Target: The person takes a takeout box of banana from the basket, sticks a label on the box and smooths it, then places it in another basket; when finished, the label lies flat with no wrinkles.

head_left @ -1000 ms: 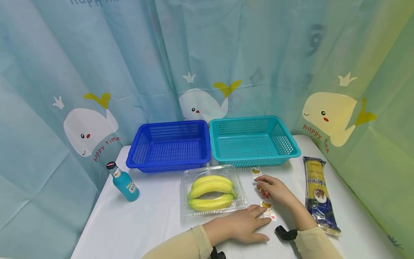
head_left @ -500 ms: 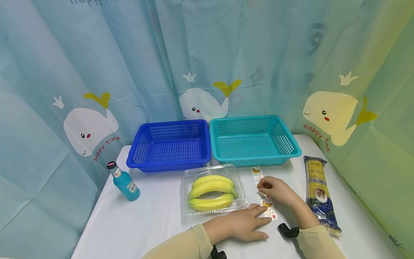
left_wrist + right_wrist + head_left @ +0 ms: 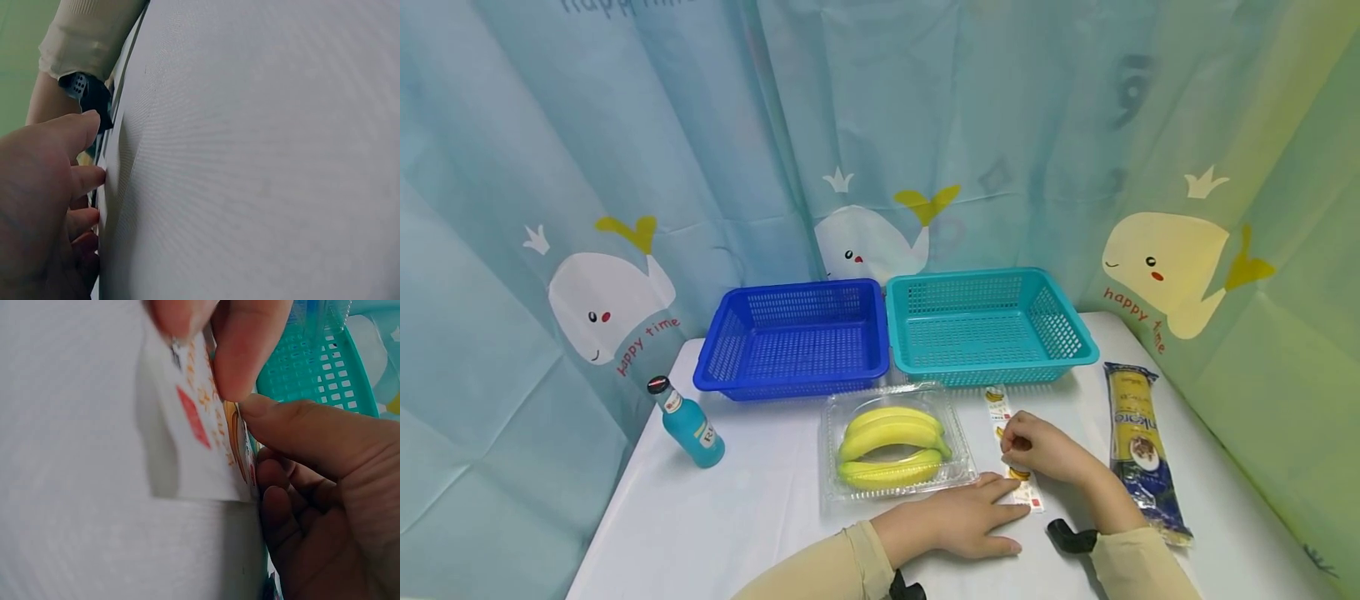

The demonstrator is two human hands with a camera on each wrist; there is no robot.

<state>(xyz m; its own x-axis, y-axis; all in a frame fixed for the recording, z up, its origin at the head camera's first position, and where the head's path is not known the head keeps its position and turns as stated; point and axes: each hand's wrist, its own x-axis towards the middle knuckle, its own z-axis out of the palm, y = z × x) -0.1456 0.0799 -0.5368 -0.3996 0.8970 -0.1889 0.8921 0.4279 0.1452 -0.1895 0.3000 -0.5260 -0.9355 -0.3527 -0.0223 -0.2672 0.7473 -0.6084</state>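
A narrow white strip of banana stickers (image 3: 997, 407) lies on the table beside a clear plastic clamshell box (image 3: 961, 446) with several yellow bananas (image 3: 891, 433) inside. My left hand (image 3: 973, 521) rests palm down with spread fingers, its fingertips on the strip's near end. At the strip's middle my right hand (image 3: 1041, 448) has its fingers curled, thumb and index finger pinching at a sticker. In the right wrist view the right thumb (image 3: 265, 409) meets the banana print on the sticker strip (image 3: 209, 444), with left fingertips above. The left wrist view shows the left hand (image 3: 34, 200) low over the cloth.
Behind the box stand a dark blue basket (image 3: 808, 385) and a teal basket (image 3: 1000, 375), side by side. A blue bottle (image 3: 692, 427) stands at the left. To the right lies a long yellow and navy packet (image 3: 1138, 450), close to the right forearm.
My right hand has moved slightly toward me along the strip, and its fingers have drawn together into a pinch. The left hand has stayed in place.
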